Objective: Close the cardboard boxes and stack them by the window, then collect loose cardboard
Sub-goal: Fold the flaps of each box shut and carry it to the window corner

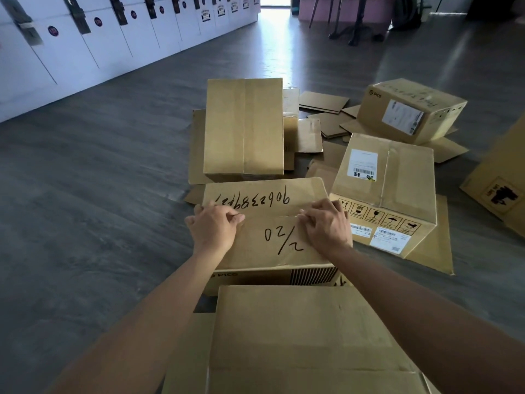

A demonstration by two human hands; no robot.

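A brown cardboard box [267, 245] with handwritten numbers on its top flaps sits on the floor in front of me. My left hand [213, 228] rests on the left of its lid, fingers curled at the seam between the flaps. My right hand [326, 226] does the same at the right end of the seam. A closed box [244, 129] stands just behind it. Two more closed boxes lie to the right, one with labels [389, 191] and one marked PICO [412, 109]. Another box [306, 336] sits nearest me, under my forearms.
Loose cardboard sheets [324, 100] lie scattered on the grey floor among the boxes. A larger box [500, 186] sits at the right edge. White lockers [85, 49] line the left wall. Chair legs and a pink bin [341, 9] stand at the back.
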